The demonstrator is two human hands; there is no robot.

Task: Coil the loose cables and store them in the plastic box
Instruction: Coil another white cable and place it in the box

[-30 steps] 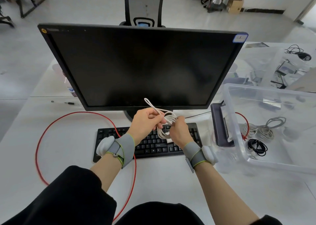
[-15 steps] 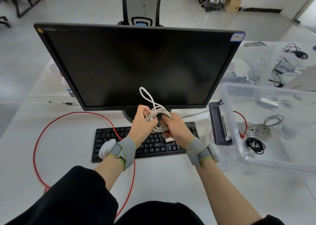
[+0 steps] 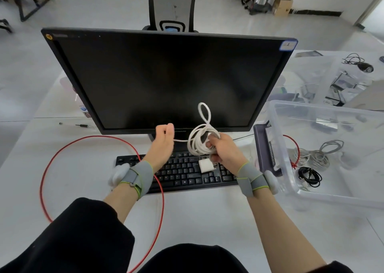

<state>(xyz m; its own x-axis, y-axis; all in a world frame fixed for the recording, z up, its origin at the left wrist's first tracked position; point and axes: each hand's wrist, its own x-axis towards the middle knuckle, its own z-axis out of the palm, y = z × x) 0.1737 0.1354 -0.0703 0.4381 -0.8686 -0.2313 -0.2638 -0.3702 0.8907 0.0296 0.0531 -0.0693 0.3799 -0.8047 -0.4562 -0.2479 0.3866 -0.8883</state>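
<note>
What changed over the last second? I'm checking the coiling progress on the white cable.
The left hand moved left, away from the coil, drawing a strand of the white cable taut. The right hand kept gripping the coil. The red cable and plastic box stayed put.

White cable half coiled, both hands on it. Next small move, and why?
Probably wrap the free strand around the bundle once more. The right hand grips the white cable coil, while the left hand pinches a loose length stretched out from it, and a loop sticks up unsecured. The plastic box comes after that.
</note>
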